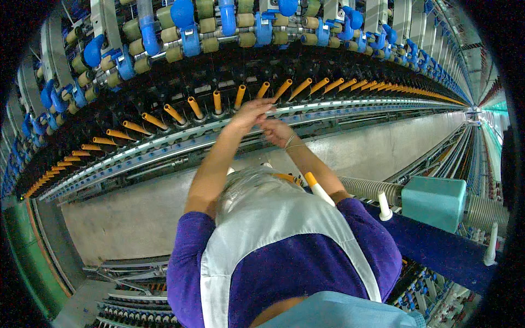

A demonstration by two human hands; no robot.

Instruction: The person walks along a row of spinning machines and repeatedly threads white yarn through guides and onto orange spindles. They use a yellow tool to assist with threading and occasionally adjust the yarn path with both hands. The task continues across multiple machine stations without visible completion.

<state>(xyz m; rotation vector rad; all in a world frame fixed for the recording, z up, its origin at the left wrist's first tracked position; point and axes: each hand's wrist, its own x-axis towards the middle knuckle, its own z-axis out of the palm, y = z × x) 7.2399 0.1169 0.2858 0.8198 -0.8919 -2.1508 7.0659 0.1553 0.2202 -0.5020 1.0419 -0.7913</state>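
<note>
Orange tubes (283, 91) stand along the metal rail's (333, 107) far edge — my left hand (252, 113) and right hand (278, 132) close by, fingers bent, grip unclear to me — where a brushing knuckle could tilt one.

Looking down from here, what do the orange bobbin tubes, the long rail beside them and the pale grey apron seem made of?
Orange bobbin tubes: probably plastic, smooth and evenly coloured.
Long rail: likely bare metal, silvery with bright reflections running along it.
Pale grey apron: cloth, faintly shiny, with soft folds and a seamed edge; the fibre is unclear.
</note>
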